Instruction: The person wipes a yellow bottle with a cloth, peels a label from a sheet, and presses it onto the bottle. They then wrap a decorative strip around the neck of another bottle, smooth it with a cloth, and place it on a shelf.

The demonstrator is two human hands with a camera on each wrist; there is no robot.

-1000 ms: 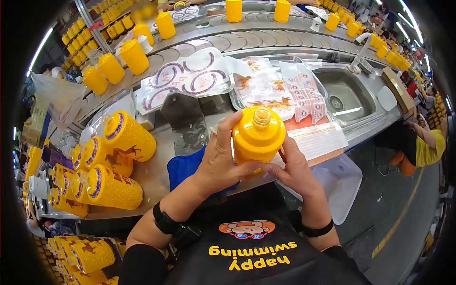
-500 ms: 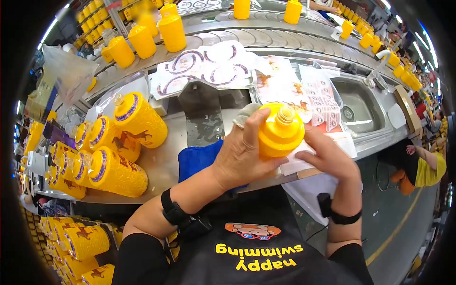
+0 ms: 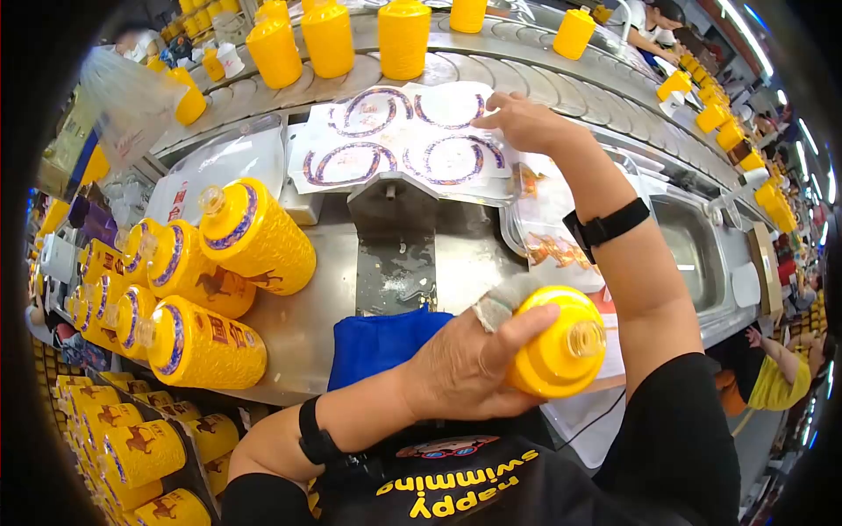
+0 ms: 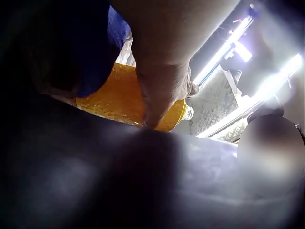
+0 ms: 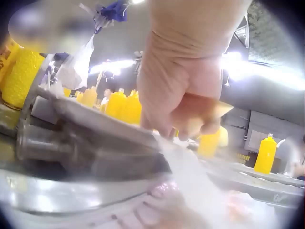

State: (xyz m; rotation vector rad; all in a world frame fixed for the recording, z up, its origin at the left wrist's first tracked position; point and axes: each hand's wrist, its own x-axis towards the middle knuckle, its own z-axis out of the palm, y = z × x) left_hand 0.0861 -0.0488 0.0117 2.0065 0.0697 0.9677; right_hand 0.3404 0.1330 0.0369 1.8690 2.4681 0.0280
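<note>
My left hand [image 3: 465, 364] grips a yellow bottle [image 3: 551, 351] with a clear threaded neck, tilted so the neck points right and toward me. A greyish-white pad [image 3: 498, 311] shows at the fingers of that hand. In the left wrist view the bottle's side [image 4: 116, 93] is partly covered by the fingers. My right hand [image 3: 535, 123] reaches over a white sheet of curved purple decals [image 3: 408, 140]. Its fingertips are at the sheet's upper right decal, thumb and forefinger apart. The right wrist view shows this hand [image 5: 186, 95] low over the sheet's edge.
Several decorated yellow bottles [image 3: 254, 237] lean at the left, with more in a crate below [image 3: 145, 451]. A blue cloth [image 3: 381, 342] lies on the counter's front edge. Behind, plain bottles [image 3: 403, 39] stand on a conveyor [image 3: 491, 74]. A sink [image 3: 688, 254] is at the right.
My right hand has let go of the bottle and moved up and away to the decal sheet. The left hand keeps the bottle, now lower and tipped further right.
</note>
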